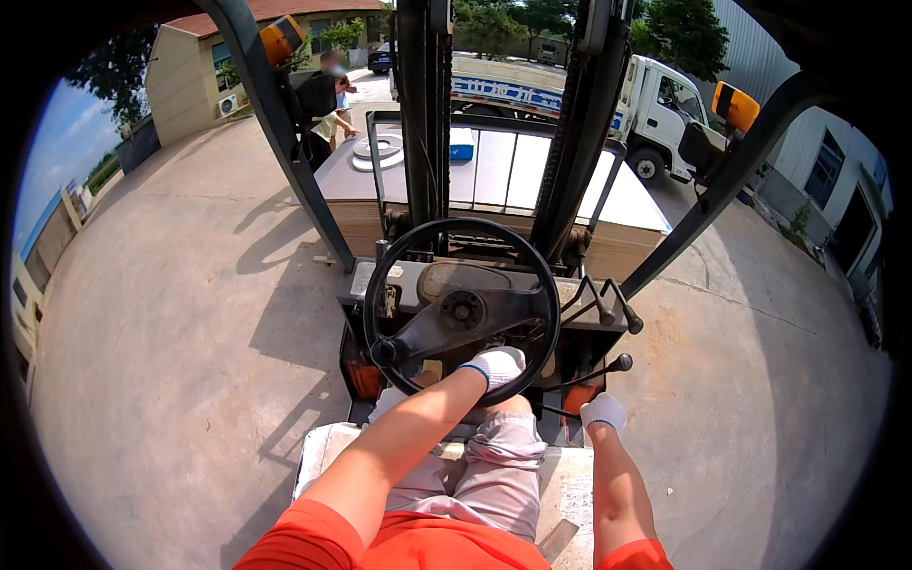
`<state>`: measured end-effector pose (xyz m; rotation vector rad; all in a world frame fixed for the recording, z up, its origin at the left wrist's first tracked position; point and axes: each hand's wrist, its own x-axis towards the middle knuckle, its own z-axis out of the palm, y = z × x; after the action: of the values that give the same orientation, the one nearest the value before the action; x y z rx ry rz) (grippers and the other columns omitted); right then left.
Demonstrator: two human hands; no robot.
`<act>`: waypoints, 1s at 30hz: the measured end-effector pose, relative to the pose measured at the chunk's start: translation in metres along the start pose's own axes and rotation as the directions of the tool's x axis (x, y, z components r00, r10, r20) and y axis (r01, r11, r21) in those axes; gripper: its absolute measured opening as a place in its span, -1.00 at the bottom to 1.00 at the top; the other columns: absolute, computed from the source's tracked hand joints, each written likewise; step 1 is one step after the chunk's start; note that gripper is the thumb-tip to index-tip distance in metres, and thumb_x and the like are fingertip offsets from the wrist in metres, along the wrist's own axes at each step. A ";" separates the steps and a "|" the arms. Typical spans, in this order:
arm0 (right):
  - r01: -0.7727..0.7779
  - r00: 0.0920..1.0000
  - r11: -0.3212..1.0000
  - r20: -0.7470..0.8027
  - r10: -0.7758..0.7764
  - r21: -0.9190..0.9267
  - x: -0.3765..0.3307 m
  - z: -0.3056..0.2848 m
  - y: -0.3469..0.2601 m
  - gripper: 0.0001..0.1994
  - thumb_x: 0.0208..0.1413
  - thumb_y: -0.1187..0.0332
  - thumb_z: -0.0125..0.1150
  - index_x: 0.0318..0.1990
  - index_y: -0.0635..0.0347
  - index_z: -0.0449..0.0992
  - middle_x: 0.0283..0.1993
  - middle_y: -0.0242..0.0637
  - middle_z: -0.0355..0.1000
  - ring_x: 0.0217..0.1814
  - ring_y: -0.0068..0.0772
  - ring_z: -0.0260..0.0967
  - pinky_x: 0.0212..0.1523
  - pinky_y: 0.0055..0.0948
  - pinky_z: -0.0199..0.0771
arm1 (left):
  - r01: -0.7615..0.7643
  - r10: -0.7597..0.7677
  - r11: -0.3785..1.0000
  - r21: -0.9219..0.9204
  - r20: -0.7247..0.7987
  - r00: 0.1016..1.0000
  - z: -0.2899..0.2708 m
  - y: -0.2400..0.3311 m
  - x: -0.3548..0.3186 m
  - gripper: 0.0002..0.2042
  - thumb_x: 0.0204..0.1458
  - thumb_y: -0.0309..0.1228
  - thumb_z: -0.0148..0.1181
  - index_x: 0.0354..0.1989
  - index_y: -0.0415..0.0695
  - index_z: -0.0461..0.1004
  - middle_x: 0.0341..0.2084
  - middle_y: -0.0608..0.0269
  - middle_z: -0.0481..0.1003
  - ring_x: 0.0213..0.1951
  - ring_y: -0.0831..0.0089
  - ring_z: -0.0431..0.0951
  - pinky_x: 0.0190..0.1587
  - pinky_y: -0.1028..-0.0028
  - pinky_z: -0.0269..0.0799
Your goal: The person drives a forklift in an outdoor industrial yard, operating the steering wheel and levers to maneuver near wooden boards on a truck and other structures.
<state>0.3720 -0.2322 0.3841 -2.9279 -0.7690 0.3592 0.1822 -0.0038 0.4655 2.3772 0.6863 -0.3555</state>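
Note:
My left hand [499, 366], in a white knitted glove with a blue cuff, is curled at the lower right rim of a black steering wheel [463, 228]. Its fingertips are hidden. A black spinner knob [384, 352] sits at the wheel's lower left. To the right of the seat, my right hand [604, 412], also gloved in white, is closed at the end of a low dark lever [556, 409]; the glove covers the grip. Just above that hand is a separate lever with a black knob [622, 363].
Ahead, behind the forklift mast [425, 123], lies a broad stack of boards [356, 223] bearing white rings [378, 149] and a blue box [461, 144]. A person [332, 123] leans at its left corner. Beyond stands a white truck [660, 114]. Buildings flank the concrete yard [180, 313].

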 end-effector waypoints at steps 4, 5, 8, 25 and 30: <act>0.001 1.000 1.000 -0.001 -0.001 0.008 -0.005 -0.006 -0.003 -0.66 0.11 0.15 0.30 -0.16 0.17 0.82 -0.06 0.09 0.71 0.04 0.16 0.70 0.06 -0.01 0.69 | 0.002 -0.002 1.000 -0.003 -0.005 1.000 0.002 -0.003 0.001 -0.78 0.12 -0.43 0.29 -0.15 -0.22 0.77 -0.25 -0.01 0.72 -0.22 0.18 0.72 -0.03 0.15 0.54; 0.002 1.000 1.000 -0.001 -0.002 0.009 -0.005 -0.007 -0.004 -0.67 0.10 0.15 0.30 -0.16 0.17 0.82 -0.06 0.09 0.71 0.04 0.16 0.70 0.06 -0.01 0.69 | 0.001 -0.001 1.000 -0.001 -0.002 1.000 0.003 -0.004 0.002 -0.78 0.12 -0.43 0.29 -0.15 -0.22 0.77 -0.25 -0.01 0.72 -0.23 0.18 0.72 -0.03 0.15 0.55; -0.001 1.000 1.000 -0.008 0.001 0.017 -0.006 -0.007 -0.004 -0.67 0.10 0.15 0.31 -0.17 0.18 0.82 -0.07 0.09 0.71 0.04 0.16 0.70 0.05 -0.01 0.69 | 0.025 -0.024 0.999 -0.021 0.015 1.000 0.003 -0.004 0.003 -0.78 0.12 -0.43 0.29 -0.14 -0.22 0.77 -0.24 0.01 0.73 -0.22 0.20 0.72 -0.03 0.15 0.55; 0.015 1.000 1.000 -0.022 -0.014 0.019 -0.003 -0.002 -0.002 -0.69 0.09 0.17 0.30 -0.20 0.19 0.81 -0.10 0.10 0.72 0.00 0.16 0.71 0.03 -0.01 0.70 | -0.011 0.011 0.999 0.038 -0.011 1.000 0.006 -0.008 0.004 -0.75 0.14 -0.36 0.28 -0.12 -0.20 0.77 -0.19 -0.07 0.74 -0.14 0.01 0.76 -0.01 0.12 0.57; 0.008 1.000 1.000 -0.026 -0.007 0.022 -0.003 -0.003 0.001 -0.69 0.09 0.17 0.30 -0.20 0.19 0.81 -0.10 0.10 0.72 0.00 0.17 0.71 0.02 -0.01 0.70 | 0.004 -0.004 1.000 0.008 -0.004 1.000 -0.004 0.006 -0.008 -0.75 0.14 -0.35 0.28 -0.11 -0.19 0.77 -0.19 -0.07 0.73 -0.14 0.00 0.76 0.00 0.12 0.57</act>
<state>0.3707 -0.2341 0.3877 -2.9020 -0.7676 0.3260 0.1796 -0.0082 0.4746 2.3847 0.6934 -0.3559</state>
